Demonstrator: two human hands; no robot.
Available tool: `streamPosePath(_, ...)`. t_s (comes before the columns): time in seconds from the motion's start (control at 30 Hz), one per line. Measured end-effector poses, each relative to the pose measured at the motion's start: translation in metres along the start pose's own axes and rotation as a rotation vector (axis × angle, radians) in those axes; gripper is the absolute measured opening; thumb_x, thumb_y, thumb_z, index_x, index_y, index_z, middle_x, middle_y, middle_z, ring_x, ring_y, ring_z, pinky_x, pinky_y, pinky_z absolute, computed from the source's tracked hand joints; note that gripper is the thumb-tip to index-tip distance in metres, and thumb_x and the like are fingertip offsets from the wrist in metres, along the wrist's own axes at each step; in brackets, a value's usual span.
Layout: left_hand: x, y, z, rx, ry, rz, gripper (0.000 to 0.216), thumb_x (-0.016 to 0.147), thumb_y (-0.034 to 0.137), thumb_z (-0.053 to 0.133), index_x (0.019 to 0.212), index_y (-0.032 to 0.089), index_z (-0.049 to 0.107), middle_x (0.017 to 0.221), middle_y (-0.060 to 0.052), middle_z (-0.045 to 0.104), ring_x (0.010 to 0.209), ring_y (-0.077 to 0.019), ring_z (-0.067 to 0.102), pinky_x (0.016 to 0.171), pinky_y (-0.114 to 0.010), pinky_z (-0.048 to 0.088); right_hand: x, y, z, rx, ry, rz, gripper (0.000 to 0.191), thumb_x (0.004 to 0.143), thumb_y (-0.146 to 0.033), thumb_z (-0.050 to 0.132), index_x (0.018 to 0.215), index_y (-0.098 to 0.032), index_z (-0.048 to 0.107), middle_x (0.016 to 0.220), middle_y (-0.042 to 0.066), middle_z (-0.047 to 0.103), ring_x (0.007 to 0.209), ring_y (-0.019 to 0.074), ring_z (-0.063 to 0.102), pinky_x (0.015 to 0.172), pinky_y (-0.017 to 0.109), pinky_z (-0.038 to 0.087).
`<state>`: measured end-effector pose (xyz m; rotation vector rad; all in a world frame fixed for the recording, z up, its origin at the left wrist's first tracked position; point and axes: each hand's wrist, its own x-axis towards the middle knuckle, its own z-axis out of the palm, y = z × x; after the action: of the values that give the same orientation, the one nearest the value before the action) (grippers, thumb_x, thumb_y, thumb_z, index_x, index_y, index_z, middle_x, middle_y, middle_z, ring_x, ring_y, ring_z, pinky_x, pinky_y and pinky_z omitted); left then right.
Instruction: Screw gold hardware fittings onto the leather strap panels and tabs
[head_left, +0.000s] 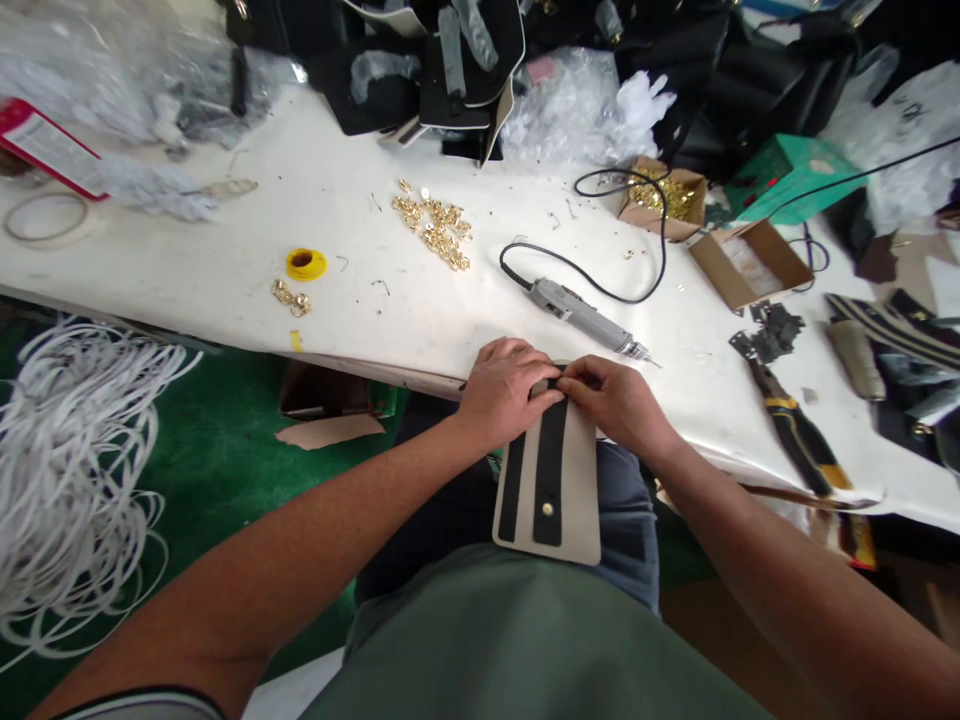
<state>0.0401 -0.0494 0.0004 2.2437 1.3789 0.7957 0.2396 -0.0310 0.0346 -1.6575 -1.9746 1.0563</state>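
Note:
A beige panel (580, 480) with two black strips rests between my lap and the table edge. Its wider black strap (552, 455) carries a gold stud (547, 509) near the lower end. My left hand (506, 388) grips the panel's upper left part, with the thumb pressed by the strap. At the strap's upper end my right hand (611, 398) is closed in a pinch; whatever lies between its fingertips is hidden. Just beyond my hands, a grey electric screwdriver (581, 315) lies on the table with its bit pointing right.
Gold fittings (439, 228) lie in a pile past my hands, near a yellow tape roll (306, 264). On the right are pliers (799, 430), dark metal plates (772, 332) and a box of gold pieces (664, 200). White cord (82, 470) heaps at left. Black bag parts (450, 70) fill the back.

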Motion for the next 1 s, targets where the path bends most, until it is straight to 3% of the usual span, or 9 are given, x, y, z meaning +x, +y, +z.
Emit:
streamPosePath(0.17,0.001,0.002,0.0,0.005,0.002,0.0,0.027,0.089,0.042,0.079,0.111,0.027,0.078,0.119,-0.002,0.077,0.12,-0.0271,0.059,0.107,-0.047,0.043,-0.008,0.003,0.008,-0.039,0.082,-0.087,0.017,0.091,-0.037,0.064,0.089,-0.023,0.073,0.086,0.002,0.074,0.081,0.0208,0.066,0.076,0.034,0.047)
streamPosePath(0.37,0.001,0.003,0.0,-0.006,0.015,-0.021,0.029,0.085,0.041,0.083,0.109,0.027,0.078,0.118,-0.002,0.077,0.12,-0.0268,0.059,0.108,-0.046,0.044,-0.006,0.003,-0.005,-0.002,0.024,-0.122,0.025,0.096,-0.041,0.059,0.091,-0.023,0.075,0.086,0.002,0.074,0.079,0.0197,0.066,0.076,0.033,0.049)
streamPosePath(0.47,0.0,0.002,0.0,-0.016,0.017,-0.015,0.029,0.085,0.041,0.083,0.108,0.026,0.078,0.118,-0.002,0.078,0.119,-0.0264,0.061,0.107,-0.046,0.045,0.002,0.004,-0.019,-0.061,0.202,-0.171,0.024,0.095,-0.039,0.061,0.097,-0.021,0.077,0.092,0.005,0.074,0.08,0.0204,0.067,0.076,0.034,0.051)
streamPosePath(0.57,0.001,0.002,0.0,-0.02,0.024,-0.009,0.028,0.085,0.04,0.083,0.108,0.026,0.078,0.118,-0.002,0.078,0.119,-0.0262,0.061,0.107,-0.046,0.044,0.021,0.008,-0.03,-0.324,0.404,-0.236,0.028,0.092,-0.039,0.067,0.11,-0.019,0.076,0.109,0.012,0.073,0.097,0.0273,0.067,0.086,0.04,0.051)
streamPosePath(0.7,0.001,0.002,-0.001,-0.022,0.024,-0.015,0.028,0.084,0.039,0.084,0.108,0.025,0.078,0.119,-0.001,0.078,0.118,-0.026,0.062,0.107,-0.046,0.045,0.052,0.017,-0.032,-0.633,0.303,-0.173,0.055,0.086,-0.051,0.074,0.13,-0.019,0.069,0.122,0.018,0.07,0.109,0.0361,0.064,0.089,0.046,0.05)
streamPosePath(0.77,0.001,0.001,0.0,-0.024,0.025,-0.02,0.029,0.083,0.04,0.085,0.108,0.026,0.078,0.119,-0.001,0.078,0.119,-0.0261,0.061,0.108,-0.047,0.044,0.064,0.02,-0.032,-0.651,0.225,-0.152,0.05,0.089,-0.051,0.07,0.128,-0.02,0.07,0.118,0.016,0.071,0.104,0.0339,0.065,0.083,0.043,0.05)
streamPosePath(0.87,0.0,0.0,0.0,-0.025,0.03,-0.025,0.029,0.083,0.041,0.085,0.107,0.026,0.078,0.118,-0.001,0.078,0.12,-0.0262,0.061,0.108,-0.047,0.044,0.069,0.022,-0.039,-0.509,0.183,-0.164,0.037,0.092,-0.046,0.063,0.118,-0.022,0.072,0.104,0.011,0.074,0.094,0.0284,0.067,0.077,0.038,0.049)
streamPosePath(1.0,0.0,0.0,0.002,-0.027,0.03,-0.027,0.028,0.084,0.042,0.084,0.107,0.028,0.078,0.118,-0.001,0.078,0.119,-0.026,0.061,0.108,-0.047,0.044,0.049,0.01,-0.059,0.169,0.119,-0.065,0.039,0.093,-0.055,0.058,0.11,-0.021,0.068,0.09,0.007,0.073,0.074,0.0228,0.067,0.068,0.037,0.052)
